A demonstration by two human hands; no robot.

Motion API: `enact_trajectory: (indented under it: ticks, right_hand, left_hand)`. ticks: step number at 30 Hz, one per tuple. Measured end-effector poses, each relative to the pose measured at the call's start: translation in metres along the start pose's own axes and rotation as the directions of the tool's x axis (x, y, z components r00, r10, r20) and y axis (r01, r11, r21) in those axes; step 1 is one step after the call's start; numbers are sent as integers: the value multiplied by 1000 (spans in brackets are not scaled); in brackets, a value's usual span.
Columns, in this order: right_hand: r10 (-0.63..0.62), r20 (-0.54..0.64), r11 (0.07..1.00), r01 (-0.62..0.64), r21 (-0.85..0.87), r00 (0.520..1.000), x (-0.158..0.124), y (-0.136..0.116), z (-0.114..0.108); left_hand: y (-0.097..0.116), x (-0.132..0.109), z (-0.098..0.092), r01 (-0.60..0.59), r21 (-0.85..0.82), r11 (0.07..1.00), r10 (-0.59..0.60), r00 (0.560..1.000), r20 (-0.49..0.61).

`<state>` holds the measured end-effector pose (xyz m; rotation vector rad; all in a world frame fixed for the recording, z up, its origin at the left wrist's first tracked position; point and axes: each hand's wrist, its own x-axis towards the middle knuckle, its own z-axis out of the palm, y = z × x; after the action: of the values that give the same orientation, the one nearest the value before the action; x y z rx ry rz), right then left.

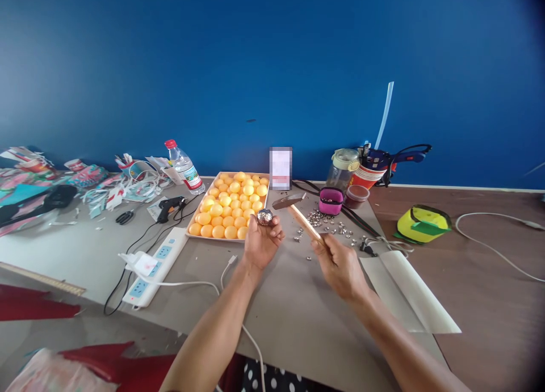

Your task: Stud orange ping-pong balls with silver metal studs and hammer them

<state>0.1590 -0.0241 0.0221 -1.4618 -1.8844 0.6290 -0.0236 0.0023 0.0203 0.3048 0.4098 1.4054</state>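
In my left hand [261, 244] rests a shiny silver ball [264, 216] with a bumpy, studded-looking surface, held up by my fingers with the palm turned upward. My right hand [340, 264] is wrapped round the wooden handle of a hammer [305, 223]. The hammer's dark metal head is raised just right of the ball, seemingly apart from it. Small shiny metal pieces [340, 228] lie scattered on the table beyond my right hand. Behind my left hand stands a shallow tray [187, 234] full of orange balls [230, 210] resembling ping-pong balls.
A power strip [153, 270] and white cables lie on the left, near a glue gun [170, 207] and a water bottle [185, 168]. At the right are a purple pouch [331, 201], a clear jar [343, 168], a yellow-green container [423, 224] and white paper [415, 293].
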Motion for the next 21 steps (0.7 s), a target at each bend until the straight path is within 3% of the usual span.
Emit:
enact_trajectory:
  ticks: [9, 15, 21]
  right_hand:
    - [7, -20, 1000, -8, -20, 1000, 2, 2, 0]
    - [49, 108, 991, -35, -126, 993, 2, 0, 5]
    - [51, 35, 995, -47, -88, 998, 3, -1, 2]
  left_hand:
    - [-2, -1, 0, -9, 33, 999, 10, 999, -36]
    - [-4, 3, -6, -42, 7, 999, 42, 999, -30]
    - [-5, 2, -4, -31, 28, 999, 31, 999, 32]
